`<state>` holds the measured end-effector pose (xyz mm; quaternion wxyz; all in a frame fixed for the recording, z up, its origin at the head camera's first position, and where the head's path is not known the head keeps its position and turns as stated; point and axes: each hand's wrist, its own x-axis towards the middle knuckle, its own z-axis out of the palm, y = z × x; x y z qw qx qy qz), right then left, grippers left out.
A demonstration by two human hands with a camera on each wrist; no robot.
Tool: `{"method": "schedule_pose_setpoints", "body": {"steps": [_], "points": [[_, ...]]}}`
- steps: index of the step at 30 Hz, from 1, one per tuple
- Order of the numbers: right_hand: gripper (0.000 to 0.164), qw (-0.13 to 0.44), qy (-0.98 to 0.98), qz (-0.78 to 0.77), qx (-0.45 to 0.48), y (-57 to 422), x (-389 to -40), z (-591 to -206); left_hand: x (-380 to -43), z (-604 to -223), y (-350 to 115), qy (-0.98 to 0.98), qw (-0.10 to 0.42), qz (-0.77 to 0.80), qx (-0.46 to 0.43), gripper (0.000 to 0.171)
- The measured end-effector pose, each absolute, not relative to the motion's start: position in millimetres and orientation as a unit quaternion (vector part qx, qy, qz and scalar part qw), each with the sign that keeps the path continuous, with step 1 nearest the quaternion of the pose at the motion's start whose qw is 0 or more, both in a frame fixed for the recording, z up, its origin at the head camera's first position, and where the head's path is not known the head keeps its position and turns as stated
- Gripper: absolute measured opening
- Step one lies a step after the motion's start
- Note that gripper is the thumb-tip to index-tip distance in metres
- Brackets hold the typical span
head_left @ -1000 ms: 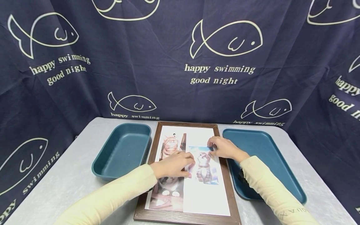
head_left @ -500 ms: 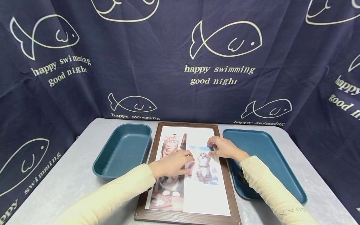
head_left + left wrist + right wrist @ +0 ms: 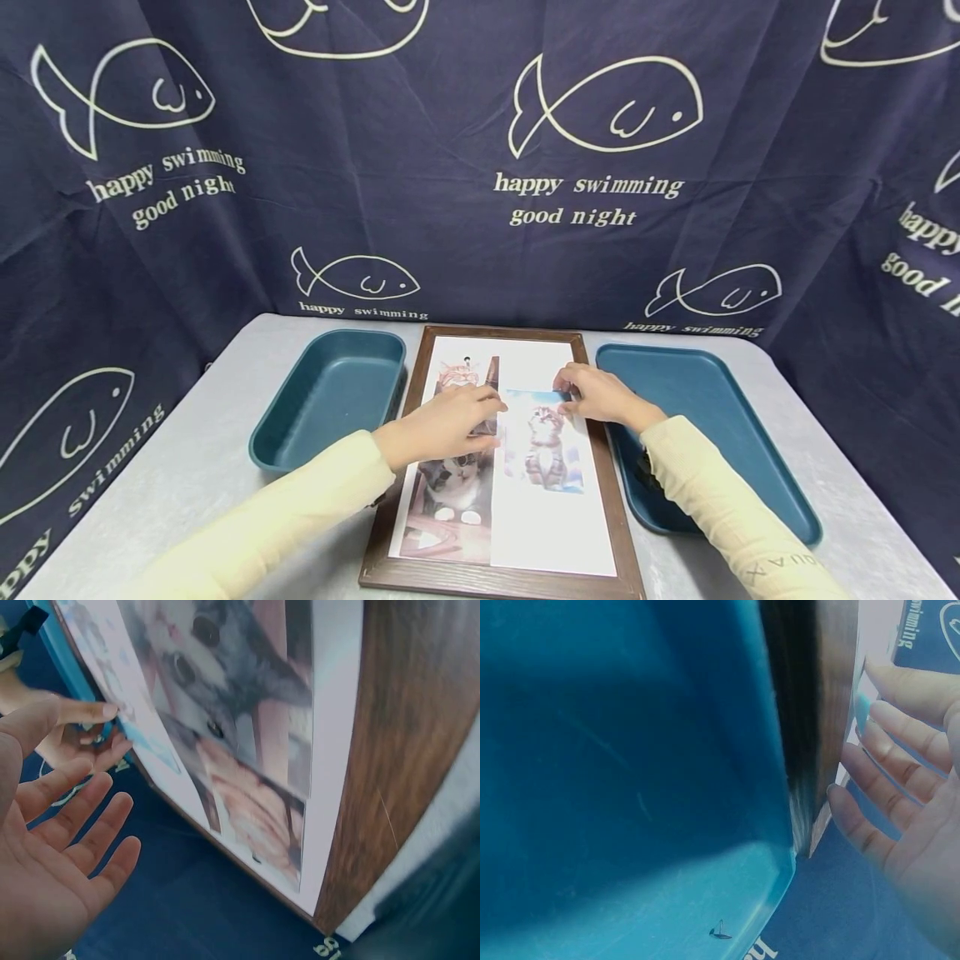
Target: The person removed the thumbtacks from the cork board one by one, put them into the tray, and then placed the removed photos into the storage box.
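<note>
A brown wooden picture frame with a white inner sheet lies in the middle of the table. On the sheet's right half is a photo of a sitting kitten. My right hand touches that photo's upper right corner with thumb and fingertips. My left hand hovers over the left half, fingers loosely bent and holding nothing, as the left wrist view also shows. Beneath it are an orange cat photo and a grey-and-white cat photo, partly covered by the hand in the head view.
A deep teal tray stands left of the frame. On the right lies a shallow teal tray, partly under my right forearm. A navy cloth with fish drawings hangs behind the grey table.
My left hand has drawn back leftward from the kitten photo's left edge, uncovering that edge. The right hand has stayed at the upper right corner, and the photo lies in place.
</note>
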<state>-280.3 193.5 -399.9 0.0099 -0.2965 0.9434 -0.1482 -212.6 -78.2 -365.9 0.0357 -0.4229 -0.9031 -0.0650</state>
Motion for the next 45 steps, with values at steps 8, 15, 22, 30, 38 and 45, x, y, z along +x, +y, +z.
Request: {"method": "schedule_pose_setpoints", "body": {"steps": [8,15,22,30,38,45], "points": [[0.025,0.012,0.944,-0.143,-0.296,195.6,-280.7,-400.9,-217.9,-354.9,-97.7,-0.904,0.07,-0.092,-0.412,0.042],[0.024,0.008,0.943,-0.142,-0.3,195.3,-281.3,-401.0,-220.7,-346.6,-119.6,-0.912,0.095,-0.102,-0.385,0.042],[0.023,0.007,0.944,-0.142,-0.297,194.7,-281.4,-400.5,-221.8,-337.7,-146.6,-0.932,0.08,-0.117,-0.333,0.043],[0.022,0.009,0.947,-0.14,-0.291,194.9,-281.0,-401.3,-225.1,-338.0,-180.9,-0.945,0.08,-0.136,-0.286,0.044],[0.021,0.001,0.942,-0.147,-0.303,195.2,-279.9,-400.8,-231.6,-341.5,-210.6,-0.952,0.081,-0.153,-0.253,0.047],[0.022,0.001,0.933,-0.167,-0.318,197.4,-282.4,-402.1,-236.1,-344.9,-233.4,-0.95,0.102,-0.172,-0.241,0.046]]}}
